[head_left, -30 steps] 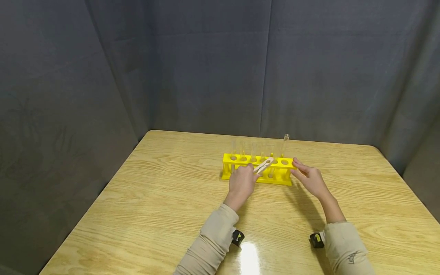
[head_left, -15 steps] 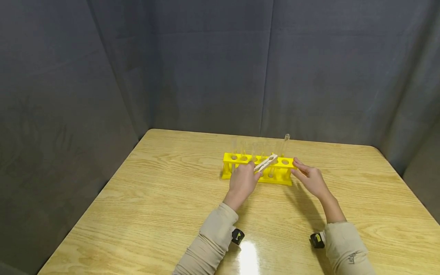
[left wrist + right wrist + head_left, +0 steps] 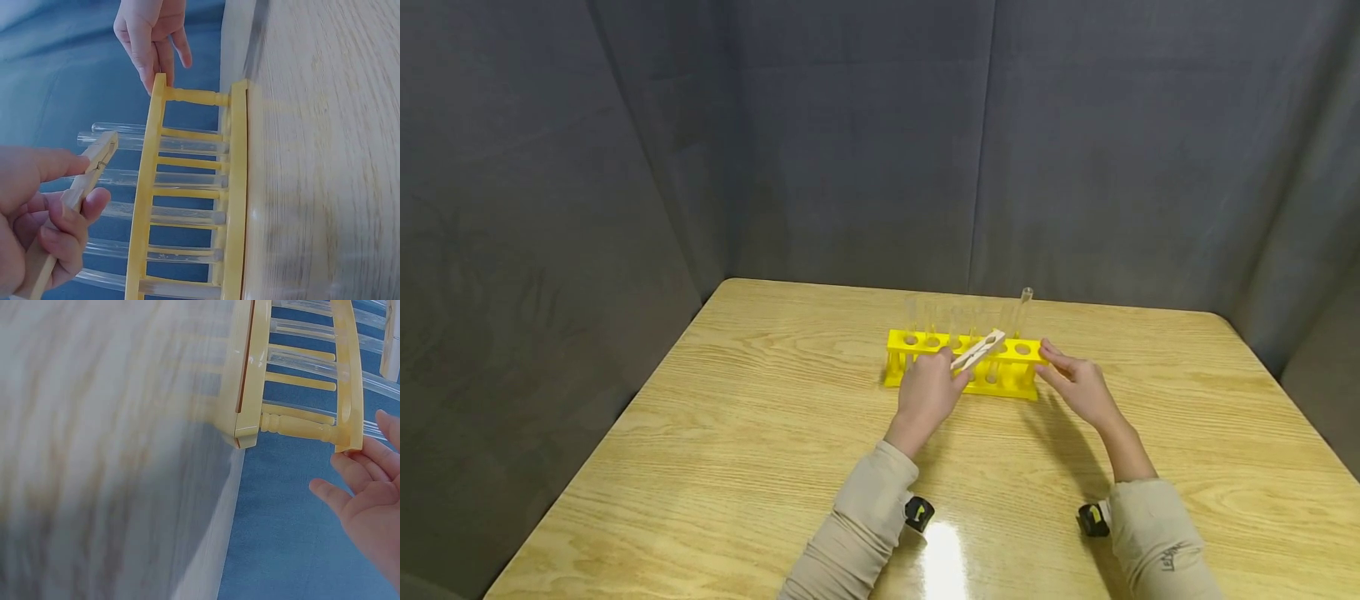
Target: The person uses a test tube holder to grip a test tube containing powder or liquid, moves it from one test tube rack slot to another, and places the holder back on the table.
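Observation:
A yellow test tube rack (image 3: 1013, 390) stands upright on the table with several clear test tubes (image 3: 187, 181) in it. My left hand (image 3: 927, 393) grips a wooden test tube holder (image 3: 977, 351), thumb and fingers around its handles. The holder's wooden tip overlaps the upper part of a tube near the rack's right end in the left wrist view. My right hand (image 3: 1078, 392) pinches the right end of the rack's top plate, as the right wrist view also shows. One tube (image 3: 1024, 310) rises higher than the others, at the back right of the rack.
The wood-grain table (image 3: 737, 417) ends just behind the rack, where a dark grey curtain (image 3: 850, 167) hangs. More curtain lines the left and right sides. Black wrist devices (image 3: 919, 513) sit at both cuffs.
The wooden holder's tip has shifted slightly away from me and to the right, over the rack. My right hand and the rack have stayed almost still.

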### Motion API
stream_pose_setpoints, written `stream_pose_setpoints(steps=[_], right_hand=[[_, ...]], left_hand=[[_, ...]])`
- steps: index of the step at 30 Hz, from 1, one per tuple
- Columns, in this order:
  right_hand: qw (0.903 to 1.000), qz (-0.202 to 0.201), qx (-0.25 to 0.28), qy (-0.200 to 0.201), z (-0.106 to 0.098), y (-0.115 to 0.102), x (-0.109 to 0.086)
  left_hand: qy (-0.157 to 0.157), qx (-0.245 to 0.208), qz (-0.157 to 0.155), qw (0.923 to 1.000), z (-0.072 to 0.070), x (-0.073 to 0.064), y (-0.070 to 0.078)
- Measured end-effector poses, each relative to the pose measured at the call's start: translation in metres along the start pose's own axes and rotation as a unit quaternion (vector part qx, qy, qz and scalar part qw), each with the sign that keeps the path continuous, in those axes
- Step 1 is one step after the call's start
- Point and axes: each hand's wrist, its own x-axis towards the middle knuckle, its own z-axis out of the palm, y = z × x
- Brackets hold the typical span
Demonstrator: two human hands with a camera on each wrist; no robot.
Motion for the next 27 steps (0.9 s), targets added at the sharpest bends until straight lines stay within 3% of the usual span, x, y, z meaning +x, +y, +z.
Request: stream_pose_setpoints(steps=[5,27], right_hand=[[1.0,0.007,-0.006,-0.002,0.0,0.014,0.002],[0.9999,0.008,-0.007,0.004,0.001,0.011,0.001]], left_hand=[[-0.011,-0.005,-0.009,0.9999,-0.001,-0.002,-0.001],[-0.006,-0.023,-0.019,0.9995,0.003,-0.006,-0.008]])
